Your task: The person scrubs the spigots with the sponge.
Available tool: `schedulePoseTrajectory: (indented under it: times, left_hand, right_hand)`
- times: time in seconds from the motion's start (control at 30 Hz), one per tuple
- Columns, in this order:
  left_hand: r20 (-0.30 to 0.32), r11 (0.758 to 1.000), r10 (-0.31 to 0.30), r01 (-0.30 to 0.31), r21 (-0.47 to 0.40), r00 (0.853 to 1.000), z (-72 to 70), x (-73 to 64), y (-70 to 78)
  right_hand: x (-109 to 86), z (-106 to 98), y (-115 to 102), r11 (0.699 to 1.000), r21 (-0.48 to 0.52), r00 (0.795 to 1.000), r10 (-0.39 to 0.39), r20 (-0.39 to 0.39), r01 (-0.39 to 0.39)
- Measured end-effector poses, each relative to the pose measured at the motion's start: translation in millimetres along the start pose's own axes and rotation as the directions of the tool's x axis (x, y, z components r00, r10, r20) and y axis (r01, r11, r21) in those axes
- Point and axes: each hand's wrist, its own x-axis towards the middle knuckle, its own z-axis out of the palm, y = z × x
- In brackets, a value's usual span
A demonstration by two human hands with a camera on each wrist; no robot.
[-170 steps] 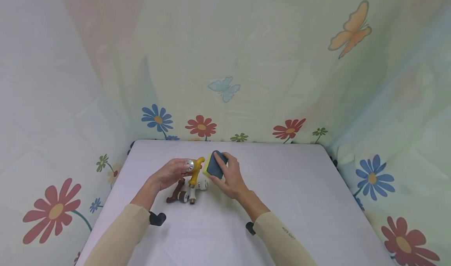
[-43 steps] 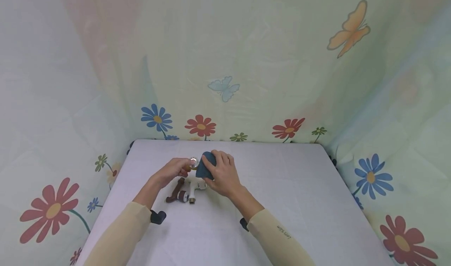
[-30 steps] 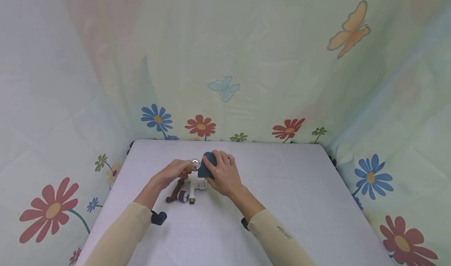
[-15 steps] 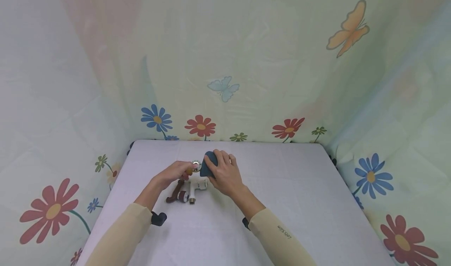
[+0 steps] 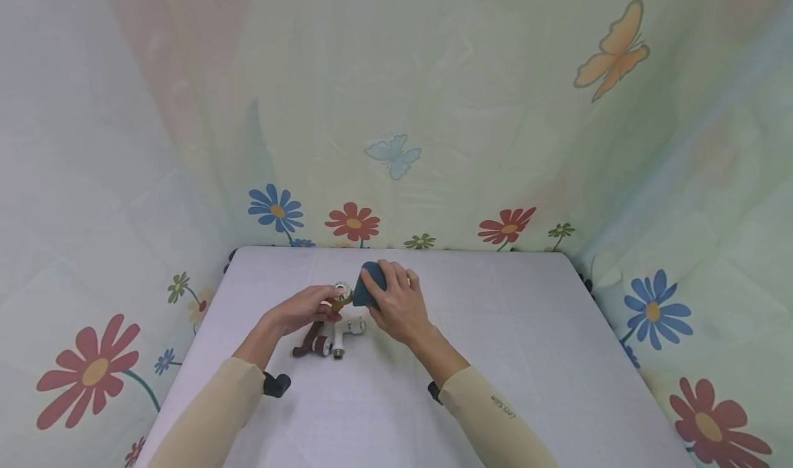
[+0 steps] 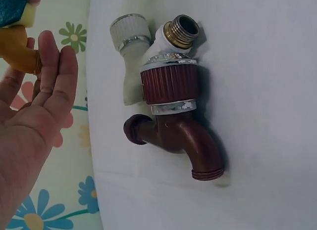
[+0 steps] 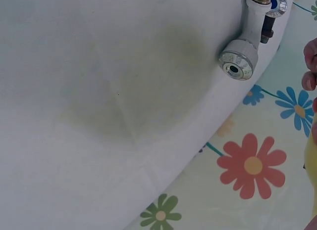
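My left hand (image 5: 301, 310) holds a yellow tap (image 6: 17, 48) above the table, its thumb by the tap's silvery round knob (image 5: 343, 292). My right hand (image 5: 401, 308) grips a sponge (image 5: 368, 288) with a dark blue scouring side and a yellow foam side. The sponge is right up against the yellow tap and hides part of it. Below my left hand, a brown tap (image 6: 185, 133) with a ribbed handle lies on the table. Beside it lies a white tap (image 5: 339, 337) with a brass threaded end. In the right wrist view the white tap (image 7: 253, 22) shows near the top.
A white cloth covers the table (image 5: 495, 358). Behind its far edge hangs a curtain (image 5: 471, 110) printed with flowers and butterflies, which also runs along both sides. Dark wrist mounts (image 5: 277, 385) stick out below the sleeves.
Over several seconds the sponge has moved left onto the yellow tap, which has been turned in my left hand. Lately the sponge has shifted slightly up and right, and the tap has tilted.
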Motion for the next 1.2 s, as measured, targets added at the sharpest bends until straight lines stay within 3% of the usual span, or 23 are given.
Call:
schedulePoseTrajectory:
  times: [0.2, 0.37, 0.53, 0.67, 0.8, 0.93, 1.07, 1.2]
  left_hand:
    - [0.016, 0.999, -0.008, 0.008, -0.048, 1.0, -0.2, -0.6, 0.0]
    - [0.035, 0.992, -0.007, 0.011, -0.122, 0.999, -0.3, -0.8, -0.3]
    - [0.04, 0.98, 0.014, -0.006, -0.198, 0.999, -0.9, -0.9, -2.6]
    - [0.025, 0.971, 0.033, -0.026, -0.238, 0.999, -1.3, 0.1, -4.1]
    - [-0.002, 0.961, 0.058, -0.057, -0.27, 0.998, -1.5, 0.9, -4.7]
    - [-0.022, 0.954, 0.07, -0.073, -0.291, 0.997, -0.3, 1.4, -4.2]
    - [0.008, 0.946, 0.085, -0.079, -0.313, 0.996, 1.4, 2.9, -3.4]
    - [0.022, 0.946, 0.116, -0.103, -0.308, 0.993, 1.5, 2.2, -1.7]
  right_hand:
    - [0.3, 1, 3, 1.0, 0.012, 0.999, 0.014, -0.032, -0.013]
    - [1.8, 2, 6, 0.993, 0.078, 0.994, 0.091, -0.055, -0.087]
    - [1.4, 1, 8, 0.962, 0.204, 0.981, 0.193, -0.034, -0.182]
    - [-0.1, 1, 7, 0.933, 0.299, 0.973, 0.225, -0.049, -0.201]
    - [-2.0, 2, 3, 0.915, 0.372, 0.979, 0.194, -0.064, -0.157]
    - [-4.1, 1, -5, 0.9, 0.431, 0.99, 0.111, -0.092, -0.061]
    - [-4.5, 3, -12, 0.889, 0.457, 0.991, 0.044, -0.13, 0.02]
    - [-3.2, 3, -17, 0.888, 0.458, 0.99, 0.027, -0.14, 0.04]
